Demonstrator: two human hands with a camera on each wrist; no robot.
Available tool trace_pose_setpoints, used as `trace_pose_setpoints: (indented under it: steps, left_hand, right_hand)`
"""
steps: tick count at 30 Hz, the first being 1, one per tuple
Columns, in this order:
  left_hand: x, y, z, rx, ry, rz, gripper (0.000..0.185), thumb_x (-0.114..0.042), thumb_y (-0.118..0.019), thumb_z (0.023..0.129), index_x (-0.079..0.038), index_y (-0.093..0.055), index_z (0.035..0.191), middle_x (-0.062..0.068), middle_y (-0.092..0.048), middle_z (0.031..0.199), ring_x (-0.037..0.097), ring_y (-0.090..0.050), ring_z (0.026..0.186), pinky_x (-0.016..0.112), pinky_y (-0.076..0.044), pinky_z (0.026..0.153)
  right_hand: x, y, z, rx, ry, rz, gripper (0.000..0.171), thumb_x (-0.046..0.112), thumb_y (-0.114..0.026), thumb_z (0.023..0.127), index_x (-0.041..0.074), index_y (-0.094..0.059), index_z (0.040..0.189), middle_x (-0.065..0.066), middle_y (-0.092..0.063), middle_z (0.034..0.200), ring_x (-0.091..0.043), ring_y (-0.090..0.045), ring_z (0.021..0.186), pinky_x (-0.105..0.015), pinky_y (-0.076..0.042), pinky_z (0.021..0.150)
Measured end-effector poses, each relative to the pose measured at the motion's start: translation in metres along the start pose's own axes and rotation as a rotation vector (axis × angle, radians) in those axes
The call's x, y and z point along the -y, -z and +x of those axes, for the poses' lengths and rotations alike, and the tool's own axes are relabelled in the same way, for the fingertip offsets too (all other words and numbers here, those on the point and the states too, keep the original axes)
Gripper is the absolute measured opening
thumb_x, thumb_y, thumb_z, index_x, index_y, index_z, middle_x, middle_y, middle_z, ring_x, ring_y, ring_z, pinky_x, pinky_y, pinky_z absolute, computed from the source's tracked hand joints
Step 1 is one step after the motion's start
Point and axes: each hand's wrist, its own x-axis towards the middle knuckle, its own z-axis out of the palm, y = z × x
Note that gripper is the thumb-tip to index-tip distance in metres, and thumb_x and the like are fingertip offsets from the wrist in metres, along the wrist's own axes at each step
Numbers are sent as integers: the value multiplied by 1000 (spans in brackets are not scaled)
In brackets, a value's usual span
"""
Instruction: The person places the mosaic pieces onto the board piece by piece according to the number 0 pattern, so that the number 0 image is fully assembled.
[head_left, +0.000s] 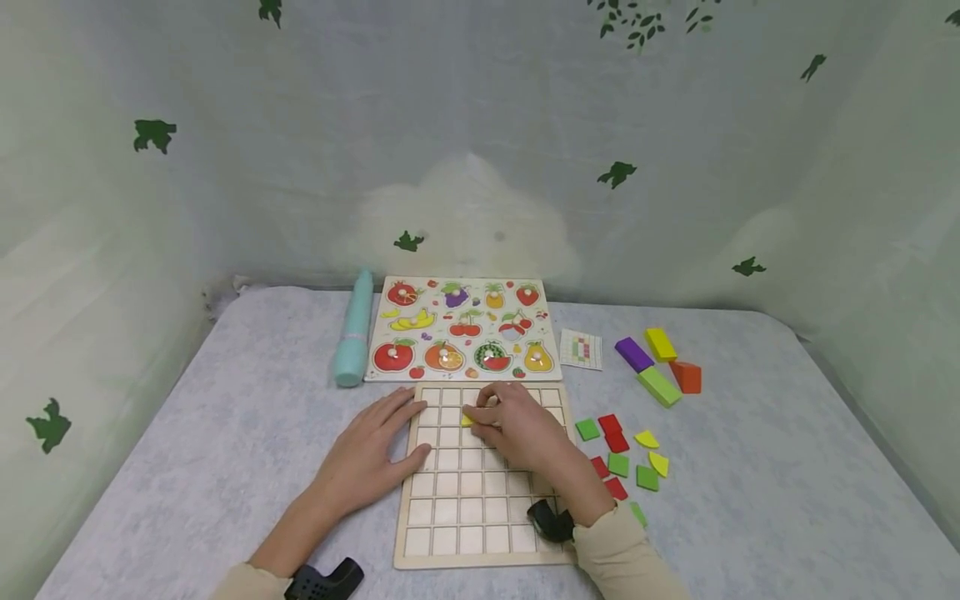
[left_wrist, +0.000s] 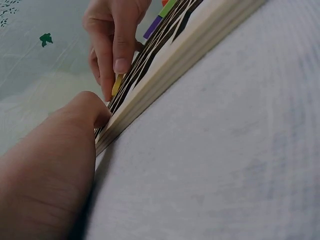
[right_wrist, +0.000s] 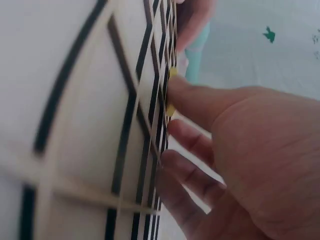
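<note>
Pale wood, the grid board [head_left: 480, 508] lies nearest on the grey tabletop [head_left: 225, 433]. The left hand [head_left: 371, 454] rests flat on the board's left edge, fingers straight, apparently steadying it. The right hand [head_left: 517, 429] pinches a yellow tile [head_left: 468, 420] down at a cell in the upper rows. Loose tiles [head_left: 618, 454] lie to the right; the fruit puzzle [head_left: 465, 329] sits behind.

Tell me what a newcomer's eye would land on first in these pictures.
First, the two hands on the wooden grid board at the table's near edge: the right hand pinches a small yellow piece over an upper cell, while the left hand rests flat on the board's left edge. Next, the bright fruit puzzle just behind the board, and the coloured pieces scattered to its right.
</note>
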Motion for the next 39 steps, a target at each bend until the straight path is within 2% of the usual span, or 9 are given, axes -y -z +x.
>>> trace_pose_setpoints:
  steps: [4, 12, 15, 20, 22, 25, 28, 35, 39]
  left_hand:
    - [0, 0, 0, -2, 2, 1, 64, -43, -73, 91, -12, -59, 145, 12, -48, 157, 35, -46, 145, 58, -40, 117]
    - [-1, -1, 0, 4, 8, -4, 64, -43, -73, 91, -13, -58, 146, 11, -48, 158, 35, -46, 145, 57, -40, 117]
    - [-1, -2, 0, 7, 11, -2, 64, -44, -73, 91, -13, -59, 146, 11, -48, 158, 35, -46, 145, 57, -40, 117]
    - [-1, -2, 1, 11, 14, 0, 64, -44, -73, 92, -13, -58, 146, 12, -48, 158, 35, -45, 145, 57, -40, 117]
    - [-1, -2, 1, 12, 15, 2, 64, -44, -73, 92, -13, -58, 146, 12, -47, 158, 35, -45, 145, 57, -40, 117]
    - [0, -1, 0, 6, 14, 5, 64, -44, -73, 91, -12, -58, 145, 12, -48, 158, 35, -45, 145, 57, -40, 117]
    - [2, 0, -1, -2, 9, 5, 64, -43, -73, 91, -12, -59, 145, 12, -48, 158, 35, -45, 145, 57, -39, 117]
    - [3, 0, 0, 4, 7, -6, 64, -44, -72, 92, -12, -58, 146, 12, -47, 158, 35, -45, 145, 57, -39, 117]
    - [2, 1, -1, 13, 7, -16, 64, -44, -72, 92, -13, -57, 147, 11, -47, 158, 35, -45, 146, 57, -39, 118]
  right_hand:
    - [3, -4, 1, -59, 8, -3, 27, 23, -75, 96, 22, -78, 122, 0, -67, 112, -19, -58, 105, -35, -54, 89]
    - [4, -9, 1, -97, -132, 142, 20, 20, -76, 94, 22, -81, 113, 1, -64, 108, -14, -57, 95, -30, -52, 78]
    - [3, -8, 0, -85, -121, 150, 22, 20, -76, 94, 21, -80, 116, 0, -65, 110, -14, -56, 95, -30, -51, 79]
    - [2, 0, -6, -36, -98, 153, 39, 19, -77, 94, 18, -71, 133, -2, -66, 118, -15, -56, 97, -31, -52, 80]
    - [2, 5, -9, -29, -102, 165, 44, 19, -76, 94, 16, -68, 137, -3, -67, 121, -18, -58, 102, -34, -55, 84]
    - [2, 16, -14, -49, -94, 185, 43, 17, -76, 94, 15, -69, 136, -5, -69, 125, -28, -60, 121, -45, -56, 98]
    - [0, 31, -20, -64, -97, 181, 41, 17, -76, 94, 16, -70, 134, -6, -69, 129, -31, -59, 129, -48, -55, 102]
    - [-19, 70, -38, -64, -56, 215, 39, 15, -76, 94, 18, -71, 133, -3, -70, 127, -24, -65, 109, -35, -59, 85]
    - [-30, 86, -47, -74, -55, 197, 36, 14, -75, 95, 17, -72, 131, -4, -71, 124, -25, -65, 106, -39, -61, 83]
